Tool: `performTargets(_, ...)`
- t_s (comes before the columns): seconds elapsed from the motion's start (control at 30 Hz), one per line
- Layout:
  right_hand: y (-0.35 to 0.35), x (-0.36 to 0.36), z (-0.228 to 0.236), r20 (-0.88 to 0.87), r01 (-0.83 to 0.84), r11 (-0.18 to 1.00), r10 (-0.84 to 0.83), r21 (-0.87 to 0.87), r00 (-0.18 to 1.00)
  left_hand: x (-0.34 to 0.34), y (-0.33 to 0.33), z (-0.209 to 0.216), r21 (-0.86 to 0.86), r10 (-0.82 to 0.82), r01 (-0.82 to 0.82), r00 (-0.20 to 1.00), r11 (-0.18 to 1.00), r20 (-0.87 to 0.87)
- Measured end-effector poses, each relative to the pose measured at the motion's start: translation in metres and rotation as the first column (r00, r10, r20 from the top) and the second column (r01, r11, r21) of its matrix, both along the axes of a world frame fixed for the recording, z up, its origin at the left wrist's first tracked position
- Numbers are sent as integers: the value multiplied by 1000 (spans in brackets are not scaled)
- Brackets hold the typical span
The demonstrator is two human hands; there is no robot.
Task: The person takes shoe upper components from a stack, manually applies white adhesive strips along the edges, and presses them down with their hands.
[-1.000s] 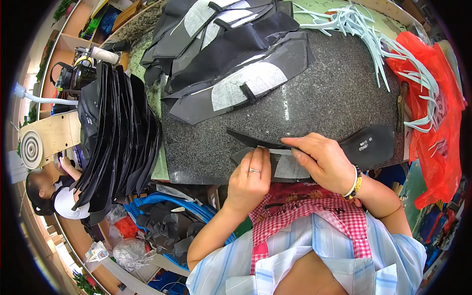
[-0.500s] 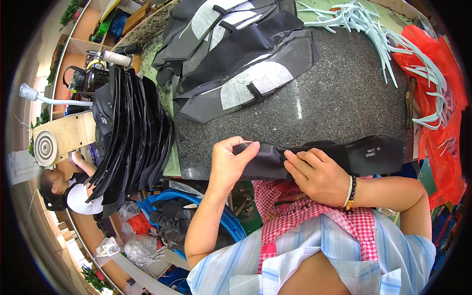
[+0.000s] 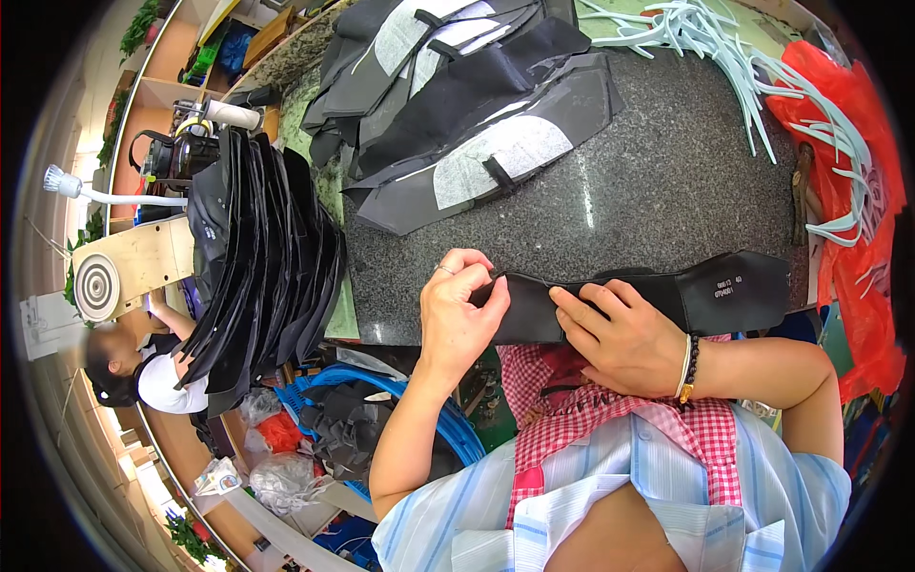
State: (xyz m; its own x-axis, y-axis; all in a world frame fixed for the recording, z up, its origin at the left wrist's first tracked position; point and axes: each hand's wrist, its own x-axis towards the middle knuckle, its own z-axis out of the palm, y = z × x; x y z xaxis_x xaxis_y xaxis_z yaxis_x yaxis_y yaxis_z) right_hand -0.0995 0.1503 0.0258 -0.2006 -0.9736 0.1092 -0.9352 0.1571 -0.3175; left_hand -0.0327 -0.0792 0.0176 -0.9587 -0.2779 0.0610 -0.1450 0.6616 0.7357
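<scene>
At far left, a white lamp [image 3: 63, 181] on a bent neck, then a wooden board [image 3: 157, 257] bearing a ringed disc. Beside that, a co-worker [image 3: 173, 386], partly hidden behind a bank of black panels [image 3: 276, 267], packed edge-on along the left side of the bench [image 3: 686, 172]; too tightly overlapped to count. Below, clear plastic bags [image 3: 286, 484], with something red showing among them, then a blue basket [image 3: 460, 434] full of black scraps [image 3: 348, 434], crossed by the left forearm and too jumbled to make out singly.

At the back of the bench, a heap of black pieces [image 3: 467, 81] with white patches, cut off at the top of the view. Between heap and hands, a bare band of speckled stone, broadening to the right. Along the near edge, pinches the left end of a long black piece [image 3: 734, 291] with the left grip [image 3: 488, 286], thumb against fingers, covering that tip. Lays the right grip [image 3: 577, 310] palm down over its middle; cannot tell whether closed on anything underneath. Farther right, the piece's bare end, near the bench's right edge.

Beyond, a brown stick [image 3: 801, 195], and pale blue strips [image 3: 705, 48] trailing onto a red plastic bag [image 3: 872, 324]; cannot tell which strips sit inside.
</scene>
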Motion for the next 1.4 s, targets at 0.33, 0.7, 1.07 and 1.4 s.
performTargets(0.33, -35, -7, 8, -57, 93, 970, -83, 225, 995, -3, 5, 3, -429, -293, 248, 955, 869, -41)
performTargets(0.7, 66, -55, 15, 503, 40, 997, -68, 66, 861, 9, 67, 7, -442, -611, 558, 791, 702, 27)
performTargets(1.07, 151, -67, 8, 107, 174, 939, -214, 298, 971, -4, 101, 19, -685, -640, 532, 758, 497, 124)
performTargets(1.4, 155, -89, 25, 404, 508, 841, -406, -187, 820, -5, 56, 69, -618, -473, 257, 855, 743, -213)
